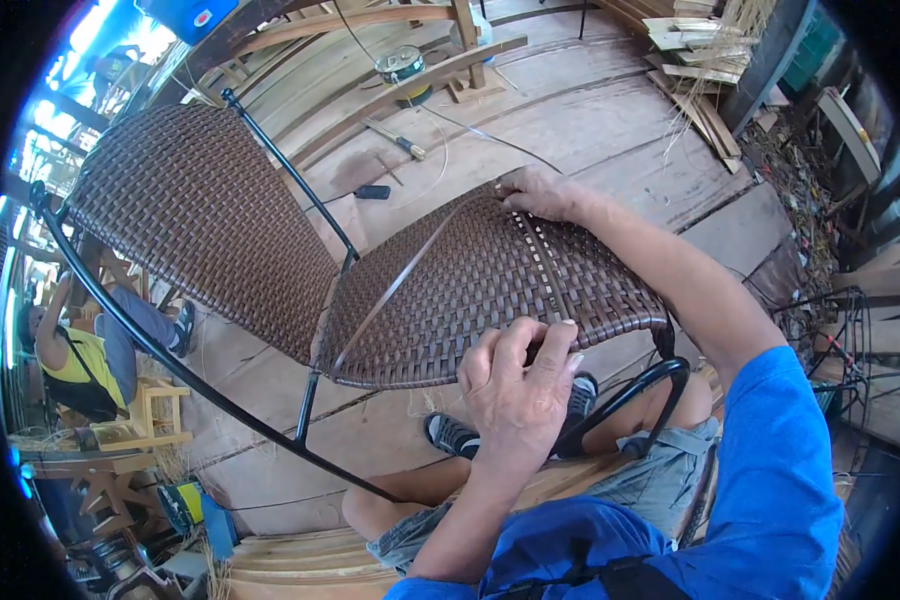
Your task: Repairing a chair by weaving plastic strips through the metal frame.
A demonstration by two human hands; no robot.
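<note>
Brown woven chair (390, 260) on a black metal frame (270, 430) lies tipped across the person's lap. Left hand (518, 385) pinches the near seat edge, fingers curled over the weave. Right hand (542, 195) presses flat at the far edge, fingers bent onto the strands (whether it pinches one, cannot tell). One loose strip (395, 285) crosses the seat. Risk: the strip may slip out if tension drops, or kink where it bends sharply. Count: one chair, two hands, one loose strip.
</note>
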